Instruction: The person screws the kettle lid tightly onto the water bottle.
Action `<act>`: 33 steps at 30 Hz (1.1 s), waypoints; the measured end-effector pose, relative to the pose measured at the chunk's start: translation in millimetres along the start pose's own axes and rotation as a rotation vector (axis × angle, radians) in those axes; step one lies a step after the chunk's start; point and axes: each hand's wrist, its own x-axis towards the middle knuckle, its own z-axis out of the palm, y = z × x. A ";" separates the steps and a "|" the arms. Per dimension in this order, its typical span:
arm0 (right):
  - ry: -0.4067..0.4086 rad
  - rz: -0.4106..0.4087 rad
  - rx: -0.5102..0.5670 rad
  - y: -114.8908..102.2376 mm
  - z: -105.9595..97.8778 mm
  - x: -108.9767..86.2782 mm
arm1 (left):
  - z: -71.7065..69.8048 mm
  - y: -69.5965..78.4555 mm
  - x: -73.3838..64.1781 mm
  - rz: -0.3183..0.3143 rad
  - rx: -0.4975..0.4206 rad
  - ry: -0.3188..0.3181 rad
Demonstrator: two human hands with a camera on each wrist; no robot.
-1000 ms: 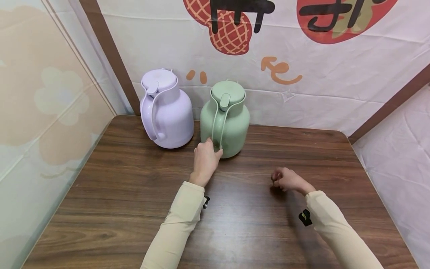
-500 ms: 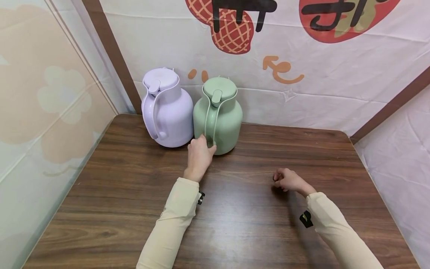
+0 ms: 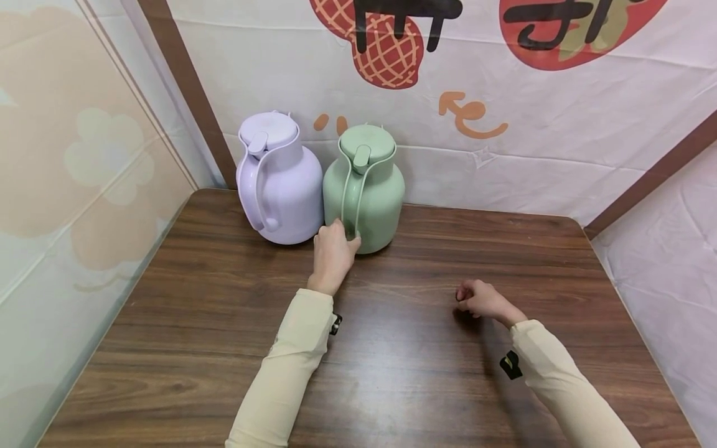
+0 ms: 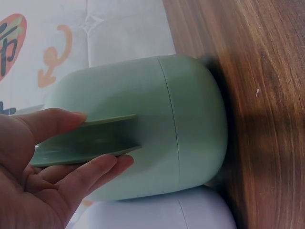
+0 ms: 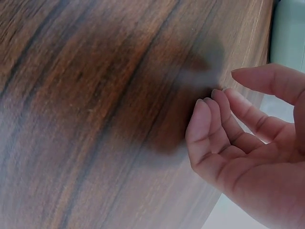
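A green insulated jug [image 3: 383, 199] stands upright toward the back of the table, its handle facing me. My left hand [image 3: 332, 255] grips the lower part of that handle. In the left wrist view the thumb [image 4: 59, 121] lies along one edge of the handle [image 4: 90, 140] and the fingers [image 4: 90, 174] along the other. Close beside the green jug, on its left, is a lilac jug [image 3: 294, 196] of the same shape. My right hand [image 3: 480, 298] hovers low at the table's right half, fingers loosely curled around nothing.
Both jugs stand on a dark wood-grain table [image 3: 403, 348], near its back edge. Behind them hangs a white printed cloth [image 3: 538, 130]. More cloth walls close off the left [image 3: 67, 186] and right [image 3: 666, 267] sides.
The green jug has moved left, up close to the lilac jug, with my left hand on its handle. Over the last half second it has stayed nearly still. My right hand has barely moved.
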 end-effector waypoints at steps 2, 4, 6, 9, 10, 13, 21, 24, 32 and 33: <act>0.001 0.004 0.004 -0.3 0.1 0.0 | 0.3 0.5 2.2 -0.001 -0.001 -0.006; 0.002 0.000 0.001 -0.2 -0.1 0.1 | 0.6 1.0 4.3 -0.002 0.001 -0.009; 0.004 0.001 -0.001 -0.1 0.0 0.1 | 1.1 1.5 6.4 -0.004 -0.001 -0.013; 0.009 0.002 -0.008 0.5 -0.1 0.3 | 2.1 2.5 9.2 -0.010 0.004 -0.016; 0.011 0.000 -0.009 0.7 -0.2 0.3 | 2.7 2.9 10.0 -0.014 0.005 -0.019; 0.017 -0.004 -0.012 1.2 -0.1 0.4 | 4.3 4.2 12.5 -0.026 0.010 -0.027; 0.016 0.002 -0.010 3.0 0.5 0.4 | 7.9 5.0 15.3 -0.054 0.003 -0.030; 0.025 0.003 -0.016 2.8 0.8 -0.3 | 8.3 5.0 15.0 -0.051 -0.002 -0.023; 0.046 0.010 -0.044 3.6 2.9 -1.4 | 10.4 1.7 12.5 -0.047 -0.013 0.019; 0.047 0.007 -0.046 3.7 3.1 -1.4 | 10.7 1.1 12.0 -0.049 -0.016 0.022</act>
